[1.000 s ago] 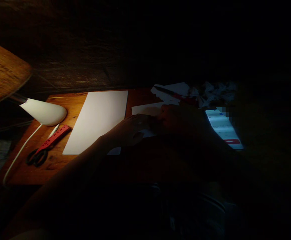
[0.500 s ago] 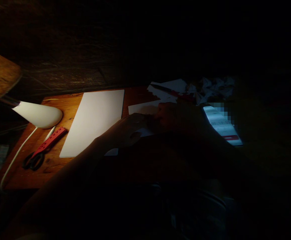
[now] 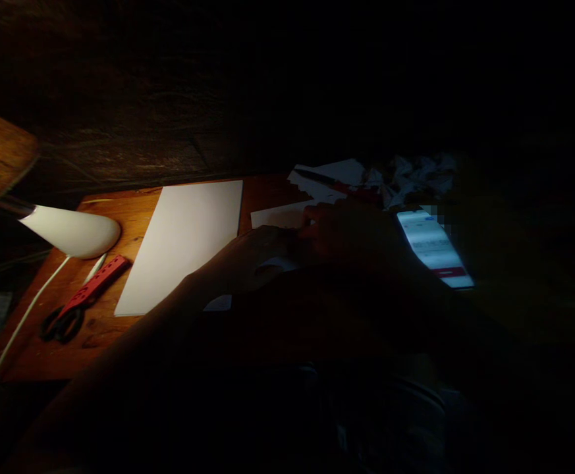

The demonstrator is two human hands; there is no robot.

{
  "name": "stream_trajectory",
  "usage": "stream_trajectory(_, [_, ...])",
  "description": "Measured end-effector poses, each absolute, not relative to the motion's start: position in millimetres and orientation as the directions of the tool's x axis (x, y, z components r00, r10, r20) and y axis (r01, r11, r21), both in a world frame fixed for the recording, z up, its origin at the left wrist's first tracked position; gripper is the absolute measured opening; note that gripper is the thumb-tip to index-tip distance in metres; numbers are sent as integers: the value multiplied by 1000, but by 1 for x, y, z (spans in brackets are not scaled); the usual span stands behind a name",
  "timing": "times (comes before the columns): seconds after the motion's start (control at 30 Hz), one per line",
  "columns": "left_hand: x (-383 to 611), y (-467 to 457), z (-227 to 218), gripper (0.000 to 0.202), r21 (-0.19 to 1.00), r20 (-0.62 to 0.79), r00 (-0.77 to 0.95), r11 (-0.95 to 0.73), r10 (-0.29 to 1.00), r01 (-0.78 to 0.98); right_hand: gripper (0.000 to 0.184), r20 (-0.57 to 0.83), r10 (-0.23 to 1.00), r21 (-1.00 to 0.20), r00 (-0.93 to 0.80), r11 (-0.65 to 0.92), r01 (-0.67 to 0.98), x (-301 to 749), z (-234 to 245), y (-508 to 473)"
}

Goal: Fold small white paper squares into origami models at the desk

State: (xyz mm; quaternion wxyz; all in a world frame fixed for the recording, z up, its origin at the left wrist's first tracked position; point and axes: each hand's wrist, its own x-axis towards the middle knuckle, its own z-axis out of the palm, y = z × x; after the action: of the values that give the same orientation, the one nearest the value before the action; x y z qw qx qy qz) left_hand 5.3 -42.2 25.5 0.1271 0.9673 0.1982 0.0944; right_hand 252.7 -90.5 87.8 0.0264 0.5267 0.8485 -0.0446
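Both hands (image 3: 253, 251) — over smaller paper (image 3: 273, 216)

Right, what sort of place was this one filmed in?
Probably a work table in a dark room, perhaps at home: a lamp lights one end of a wooden tabletop, where white paper and black-handled scissors lie.
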Motion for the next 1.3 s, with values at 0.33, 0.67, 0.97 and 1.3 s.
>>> stream_trajectory(0.33, [9,-43,27,47,339,157,896,-875,414,345,34,-85,875,-33,-477,476,879,238,74,-89])
stream_trajectory(0.67, [6,-40,24,53,297,155,901,-889,405,349,28,-119,858,-160,-499,480,863,248,72,-83])
stream_trajectory(0.97, [5,-40,25,59,331,113,895,-865,433,377,31,-99,820,-162,-564,546,822,258,67,-80])
stream_trajectory(1.3, [7,-41,28,43,324,110,891,-864,440,387,32,-108,833,-83,-542,536,840,238,73,-86])
